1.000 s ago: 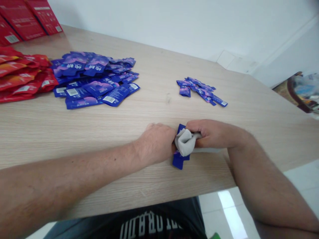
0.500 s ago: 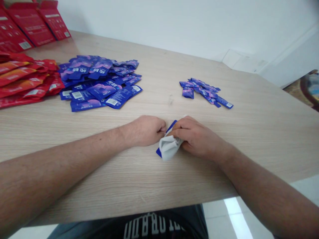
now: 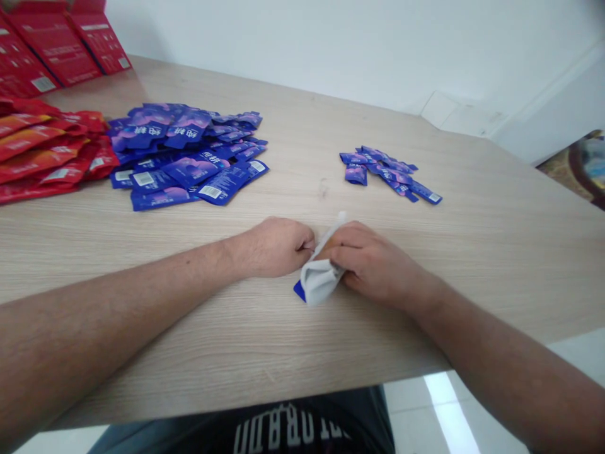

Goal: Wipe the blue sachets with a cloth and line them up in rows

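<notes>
At the middle of the table my left hand is closed, its fingertips pinching the left edge of a small blue packet. Most of that packet is hidden; only a lower corner peeks out. A light grey-white cloth lies over it, bunched under my right hand. The right fingers are closed on the cloth, pressing it against the packet. Beyond my right hand lies a small loose group of blue-purple packets.
A larger heap of blue-purple packets lies at the left, beside a stack of red and orange pouches. Red boxes stand at the back left. A white wall borders the table's far edge.
The cloth's far end has shifted out past my right fingers and covers the packet's upper edge, which showed before. Both hands stay in nearly the same place.
</notes>
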`<action>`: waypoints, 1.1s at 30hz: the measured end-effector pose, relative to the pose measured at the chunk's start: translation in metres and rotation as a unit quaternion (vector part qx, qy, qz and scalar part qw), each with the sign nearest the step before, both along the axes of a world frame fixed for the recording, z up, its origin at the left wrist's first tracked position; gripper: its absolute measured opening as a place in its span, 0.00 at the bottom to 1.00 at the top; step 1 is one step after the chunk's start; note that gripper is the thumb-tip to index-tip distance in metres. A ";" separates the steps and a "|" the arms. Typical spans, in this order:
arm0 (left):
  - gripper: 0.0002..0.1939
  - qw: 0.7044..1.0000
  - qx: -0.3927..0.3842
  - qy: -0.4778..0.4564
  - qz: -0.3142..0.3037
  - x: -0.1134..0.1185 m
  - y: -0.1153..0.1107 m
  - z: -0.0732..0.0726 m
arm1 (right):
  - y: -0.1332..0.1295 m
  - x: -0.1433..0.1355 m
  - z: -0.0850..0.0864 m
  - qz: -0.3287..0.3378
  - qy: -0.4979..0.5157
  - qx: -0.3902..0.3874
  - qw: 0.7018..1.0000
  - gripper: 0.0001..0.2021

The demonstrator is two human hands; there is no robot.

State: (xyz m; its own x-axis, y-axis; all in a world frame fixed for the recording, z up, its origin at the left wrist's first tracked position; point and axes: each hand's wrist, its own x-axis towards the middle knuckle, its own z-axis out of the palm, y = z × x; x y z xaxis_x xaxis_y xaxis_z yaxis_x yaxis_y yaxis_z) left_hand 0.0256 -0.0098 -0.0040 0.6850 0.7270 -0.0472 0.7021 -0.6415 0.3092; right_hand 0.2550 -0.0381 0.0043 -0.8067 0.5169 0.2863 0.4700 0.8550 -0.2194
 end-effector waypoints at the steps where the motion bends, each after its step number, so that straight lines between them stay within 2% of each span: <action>1: 0.11 1.000 0.000 -0.002 -0.002 0.000 0.000 0.000 | -0.001 -0.001 0.000 0.022 -0.004 -0.010 1.000 0.14; 3: 0.11 1.000 -0.005 -0.003 0.004 0.000 0.000 0.001 | -0.002 -0.001 0.000 0.018 -0.002 -0.018 1.000 0.13; 6: 0.11 1.000 -0.008 -0.002 0.012 0.001 -0.001 0.002 | -0.004 -0.003 0.001 -0.048 0.000 0.007 0.999 0.11; 7: 0.11 1.000 -0.007 -0.003 0.009 0.001 -0.001 0.002 | -0.005 -0.004 0.001 -0.044 -0.003 0.014 0.999 0.11; 11: 0.11 1.000 -0.010 -0.009 0.003 0.001 -0.002 0.003 | -0.010 -0.007 0.000 0.037 -0.018 -0.002 0.999 0.13; 15: 0.12 1.000 -0.017 -0.005 0.020 0.001 -0.001 0.002 | -0.009 -0.006 0.001 -0.038 -0.005 0.006 0.999 0.15; 16: 0.12 1.000 -0.017 -0.004 0.019 0.001 -0.001 0.002 | -0.009 -0.006 0.001 -0.038 -0.005 0.008 0.999 0.14; 19: 0.11 1.000 -0.017 -0.011 0.010 0.001 -0.002 0.002 | -0.009 -0.007 0.001 0.036 -0.011 -0.011 0.999 0.13; 21: 0.11 1.000 -0.018 -0.012 0.013 0.001 -0.002 0.003 | -0.007 -0.007 0.001 0.050 -0.008 -0.026 0.998 0.13; 25: 0.12 1.000 -0.015 -0.013 0.014 0.000 -0.003 0.003 | -0.004 -0.003 0.001 -0.036 0.014 -0.019 0.999 0.14; 29: 0.12 1.000 -0.010 -0.015 0.004 -0.001 -0.002 0.001 | -0.004 -0.003 0.000 0.044 0.004 -0.028 0.999 0.15; 30: 0.12 1.000 -0.010 -0.014 0.004 -0.001 -0.002 0.001 | -0.003 -0.002 -0.001 0.041 0.007 -0.030 0.999 0.15; 33: 0.12 1.000 -0.008 -0.007 0.008 -0.002 -0.001 0.000 | 0.002 0.001 -0.003 -0.046 0.027 -0.011 0.999 0.13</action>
